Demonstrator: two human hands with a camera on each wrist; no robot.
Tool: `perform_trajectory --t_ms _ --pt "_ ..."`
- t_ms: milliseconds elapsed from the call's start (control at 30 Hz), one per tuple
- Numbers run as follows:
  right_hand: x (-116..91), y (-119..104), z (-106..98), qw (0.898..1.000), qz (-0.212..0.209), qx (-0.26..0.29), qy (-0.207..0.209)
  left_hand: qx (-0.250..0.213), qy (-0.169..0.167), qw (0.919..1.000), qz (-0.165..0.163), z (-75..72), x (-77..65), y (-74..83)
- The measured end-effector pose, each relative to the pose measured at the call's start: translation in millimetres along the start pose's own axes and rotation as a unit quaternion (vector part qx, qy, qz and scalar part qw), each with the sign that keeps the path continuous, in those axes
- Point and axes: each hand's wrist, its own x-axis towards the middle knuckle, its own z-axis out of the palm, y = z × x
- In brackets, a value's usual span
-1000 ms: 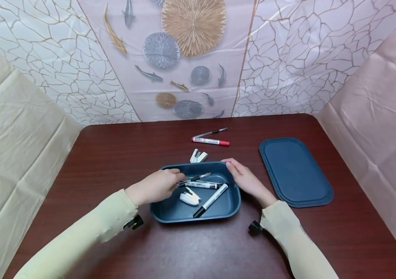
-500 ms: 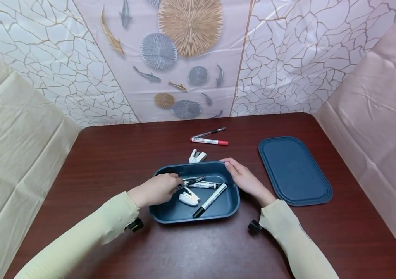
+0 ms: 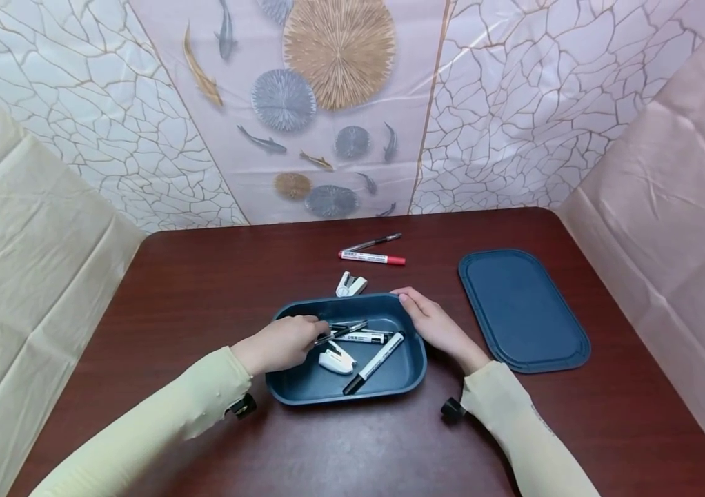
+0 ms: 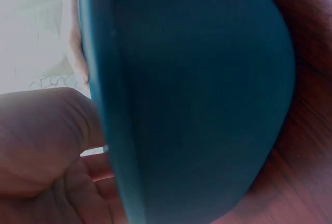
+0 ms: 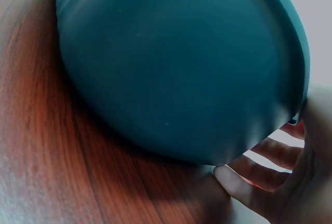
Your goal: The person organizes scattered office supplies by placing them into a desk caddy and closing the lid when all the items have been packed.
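A blue-grey plastic box holds pens, markers and a small white stapler. My left hand reaches over its left side, fingertips pinching a slim ballpoint pen slanted up to the right. Beneath that pen lies a white marker; a second white marker with a black cap slants to the right of the stapler. With my right hand I grip the box's far right corner. In the right wrist view its fingers lie along the outer wall. The left wrist view mostly shows the box's outer side.
Just behind the box sits another small white stapler. Farther back are a red-capped marker and a pen. A blue-grey lid lies flat at the right on the dark red wooden table.
The left hand has drawn the pen slightly left and toward the near side inside the box. The right hand keeps its grip on the corner. The head view has shifted a little.
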Motion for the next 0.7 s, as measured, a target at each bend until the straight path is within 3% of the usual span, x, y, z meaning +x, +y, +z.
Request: perform_trajectory --t_ms 700 --pt "-0.2 -0.7 2.6 1.000 -0.027 -0.014 0.003 0.020 0.021 0.9995 0.010 5.4 0.0 -4.8"
